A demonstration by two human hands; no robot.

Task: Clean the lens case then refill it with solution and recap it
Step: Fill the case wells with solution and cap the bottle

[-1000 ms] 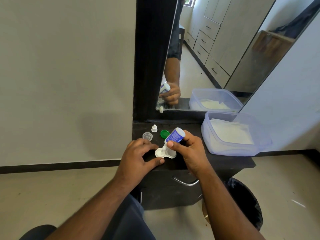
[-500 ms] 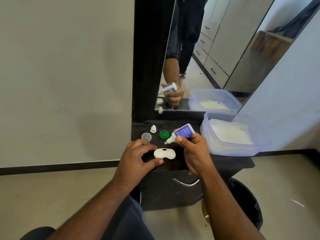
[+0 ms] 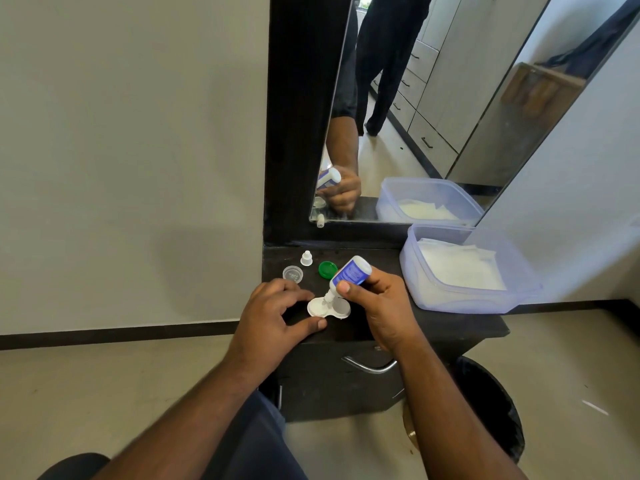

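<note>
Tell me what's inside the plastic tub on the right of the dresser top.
The plastic tub holds a stack of white folded tissues or wipes, lying flat and filling most of the bottom. Whatever is beneath that stack is covered, so I cannot tell.

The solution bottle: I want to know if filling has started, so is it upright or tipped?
Tipped: the solution bottle slants nozzle-down over the lens case's left well.

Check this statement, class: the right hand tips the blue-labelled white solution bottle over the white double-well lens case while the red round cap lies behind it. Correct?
Not quite: the head view shows a green round cap, not red. The right hand does tip the blue-labelled white solution bottle over the white double-well lens case.
</note>
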